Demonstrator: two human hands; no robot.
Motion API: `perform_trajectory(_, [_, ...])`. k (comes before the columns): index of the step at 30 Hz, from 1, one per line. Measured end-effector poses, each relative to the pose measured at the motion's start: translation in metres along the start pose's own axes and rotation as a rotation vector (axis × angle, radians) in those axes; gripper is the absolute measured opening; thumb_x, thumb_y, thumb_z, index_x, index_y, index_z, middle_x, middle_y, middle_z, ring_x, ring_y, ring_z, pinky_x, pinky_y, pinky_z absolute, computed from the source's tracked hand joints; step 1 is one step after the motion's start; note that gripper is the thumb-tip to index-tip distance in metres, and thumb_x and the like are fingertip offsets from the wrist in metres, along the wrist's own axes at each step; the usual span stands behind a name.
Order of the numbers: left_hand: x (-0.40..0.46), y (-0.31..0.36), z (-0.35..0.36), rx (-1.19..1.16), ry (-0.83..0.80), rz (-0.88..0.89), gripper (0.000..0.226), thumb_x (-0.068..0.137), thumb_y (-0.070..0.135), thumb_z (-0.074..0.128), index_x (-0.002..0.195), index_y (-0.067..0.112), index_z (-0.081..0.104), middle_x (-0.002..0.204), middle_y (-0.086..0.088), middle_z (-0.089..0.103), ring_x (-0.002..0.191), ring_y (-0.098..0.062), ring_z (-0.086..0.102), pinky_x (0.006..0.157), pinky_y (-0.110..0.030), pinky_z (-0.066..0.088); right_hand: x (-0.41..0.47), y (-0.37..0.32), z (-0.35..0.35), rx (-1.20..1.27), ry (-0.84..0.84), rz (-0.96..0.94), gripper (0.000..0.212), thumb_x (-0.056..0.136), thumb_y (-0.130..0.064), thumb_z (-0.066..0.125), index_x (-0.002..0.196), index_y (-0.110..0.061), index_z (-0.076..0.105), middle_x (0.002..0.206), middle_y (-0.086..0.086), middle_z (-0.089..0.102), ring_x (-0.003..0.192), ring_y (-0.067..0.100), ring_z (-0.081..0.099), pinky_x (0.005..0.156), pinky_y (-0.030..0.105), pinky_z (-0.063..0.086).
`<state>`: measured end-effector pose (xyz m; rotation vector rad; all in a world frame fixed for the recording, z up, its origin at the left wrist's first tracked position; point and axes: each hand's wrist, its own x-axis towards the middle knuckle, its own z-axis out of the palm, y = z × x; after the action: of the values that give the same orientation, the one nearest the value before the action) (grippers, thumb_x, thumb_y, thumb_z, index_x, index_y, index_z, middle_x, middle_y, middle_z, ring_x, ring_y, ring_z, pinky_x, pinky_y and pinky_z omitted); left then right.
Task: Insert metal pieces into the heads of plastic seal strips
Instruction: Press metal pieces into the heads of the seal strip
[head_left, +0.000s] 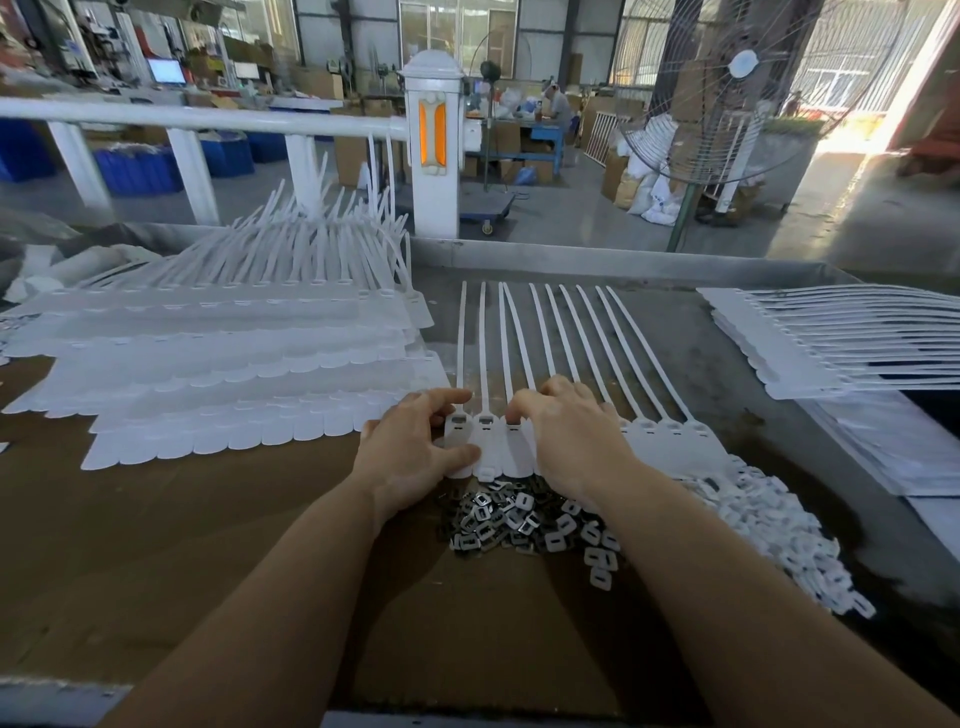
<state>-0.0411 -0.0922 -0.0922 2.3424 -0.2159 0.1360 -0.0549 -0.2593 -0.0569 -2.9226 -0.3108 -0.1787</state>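
Observation:
A joined row of white plastic seal strips (670, 441) lies flat at the table's middle, tails pointing away from me. My left hand (410, 447) rests on the row's left end, forefinger beside the first head and thumb pressing the flat tags. My right hand (566, 436) lies over the row's middle, its forefinger tip pressing down on the third head, where a metal piece (513, 427) shows. The two heads to its left hold metal pieces (485, 419). A heap of loose metal pieces (506, 519) sits just in front of the row, between my forearms.
Stacks of seal strip rows (218, 358) fill the left of the table, and another stack (841, 338) lies at the right. Small white plastic caps (779, 530) are piled at the right of the metal heap. Brown cardboard (156, 545) covers the near table.

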Motion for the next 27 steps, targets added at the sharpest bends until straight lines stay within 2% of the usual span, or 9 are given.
perform_trajectory(6, [0.001,0.0,0.0,0.001,0.003,0.012,0.052,0.078,0.035,0.072,0.124,0.041,0.05,0.112,0.014,0.049,0.1,-0.002,0.045,0.096,-0.031,0.022,-0.011,0.011,0.0,0.058,0.102,-0.015,0.036,0.088,-0.007,0.055,0.119,-0.027,0.057,0.124,-0.001,0.05,0.12,0.018,0.041,0.1,0.038,0.03])
perform_trajectory(12, [-0.001,0.0,-0.001,0.0,-0.002,0.012,0.05,0.079,0.034,0.072,0.123,0.039,0.051,0.114,0.011,0.05,0.103,-0.004,0.047,0.105,-0.039,0.028,-0.023,0.018,-0.003,0.068,0.116,0.005,0.035,0.086,-0.002,0.055,0.112,-0.024,0.062,0.114,-0.004,0.056,0.113,0.015,0.047,0.098,0.034,0.036])
perform_trajectory(16, [0.0,0.0,0.0,0.001,-0.005,0.007,0.047,0.079,0.034,0.071,0.121,0.041,0.051,0.114,0.012,0.049,0.106,-0.006,0.048,0.107,-0.042,0.029,-0.031,0.019,-0.006,0.099,0.121,-0.01,0.024,0.09,-0.008,0.056,0.104,-0.024,0.067,0.108,-0.006,0.061,0.104,0.012,0.053,0.097,0.033,0.037])
perform_trajectory(21, [0.0,0.0,0.0,0.006,-0.009,0.01,0.042,0.079,0.035,0.071,0.115,0.044,0.052,0.116,0.013,0.049,0.102,-0.004,0.047,0.105,-0.04,0.028,-0.037,0.015,-0.013,0.146,0.043,-0.098,0.014,0.087,-0.018,0.062,0.093,-0.026,0.072,0.097,-0.01,0.065,0.093,0.01,0.057,0.098,0.04,0.039])
perform_trajectory(27, [-0.001,0.002,-0.001,-0.004,-0.02,0.007,0.039,0.079,0.036,0.071,0.109,0.048,0.049,0.116,0.014,0.048,0.105,-0.006,0.048,0.107,-0.045,0.028,-0.037,0.012,-0.016,0.033,-0.079,-0.151,0.017,0.088,-0.029,0.061,0.102,-0.033,0.069,0.107,-0.009,0.062,0.104,0.014,0.052,0.099,0.037,0.036])
